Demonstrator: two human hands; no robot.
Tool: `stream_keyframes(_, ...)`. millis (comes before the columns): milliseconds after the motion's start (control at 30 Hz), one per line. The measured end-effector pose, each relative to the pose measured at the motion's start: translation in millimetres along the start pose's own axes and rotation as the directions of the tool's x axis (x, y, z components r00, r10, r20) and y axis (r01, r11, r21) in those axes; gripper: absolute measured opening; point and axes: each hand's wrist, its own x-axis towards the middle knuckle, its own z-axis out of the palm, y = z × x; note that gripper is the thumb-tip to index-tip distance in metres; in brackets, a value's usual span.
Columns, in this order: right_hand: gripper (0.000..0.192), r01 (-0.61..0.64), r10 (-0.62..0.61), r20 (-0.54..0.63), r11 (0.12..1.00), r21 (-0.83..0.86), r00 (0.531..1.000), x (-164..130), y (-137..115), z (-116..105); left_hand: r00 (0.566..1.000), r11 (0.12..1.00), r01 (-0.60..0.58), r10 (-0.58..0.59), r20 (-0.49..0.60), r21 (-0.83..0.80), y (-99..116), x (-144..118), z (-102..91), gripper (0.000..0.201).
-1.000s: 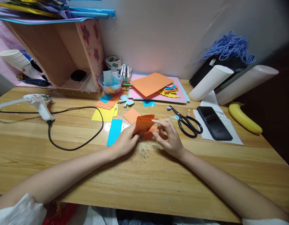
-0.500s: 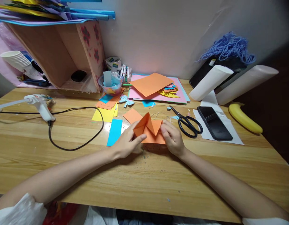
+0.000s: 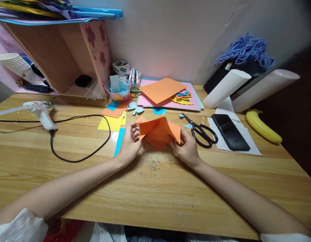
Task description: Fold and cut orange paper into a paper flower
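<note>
A partly folded orange paper (image 3: 158,131) is held up just above the wooden table (image 3: 155,188), with creases spreading open. My left hand (image 3: 130,143) grips its left edge and my right hand (image 3: 186,149) grips its right lower corner. A blue paper strip (image 3: 119,141) lies on the table just left of my left hand. Black scissors (image 3: 202,132) lie close to the right of my right hand.
A white glue gun (image 3: 40,114) with a black looping cord (image 3: 79,137) lies at the left. Coloured paper sheets (image 3: 168,94), a plastic cup of scraps (image 3: 118,89), a black phone (image 3: 230,131), a banana (image 3: 263,126), white rolls (image 3: 227,88) and a wooden box (image 3: 62,57) stand behind.
The orange paper has been lifted off the table and opened wider. My hands moved apart to its left and right edges.
</note>
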Motion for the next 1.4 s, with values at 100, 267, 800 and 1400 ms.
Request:
stream_keyframes(100,0.022,-0.083,0.084,-0.025,0.996,0.03,0.996,-0.9,2.8,2.0,1.0,1.0,-0.013,0.013,-0.021,-0.012,-0.1,0.3,-0.4,0.045)
stream_keyframes(267,0.028,-0.132,0.134,-0.02,0.99,0.058,0.991,-2.0,2.3,4.0,0.999,1.0,-0.022,0.022,-0.032,-0.013,1.6,-1.6,-0.2,0.051)
stream_keyframes(800,0.038,-0.145,0.128,0.084,0.955,0.257,0.988,7.4,4.4,-0.9,0.986,0.912,-0.144,0.098,0.137,0.383,9.6,-14.5,-0.9,0.045)
stream_keyframes(1400,0.05,0.015,-0.019,0.028,0.987,0.161,0.999,-1.2,2.1,-0.6,0.984,0.943,-0.011,-0.049,0.171,0.332,8.8,-5.6,0.2,0.049)
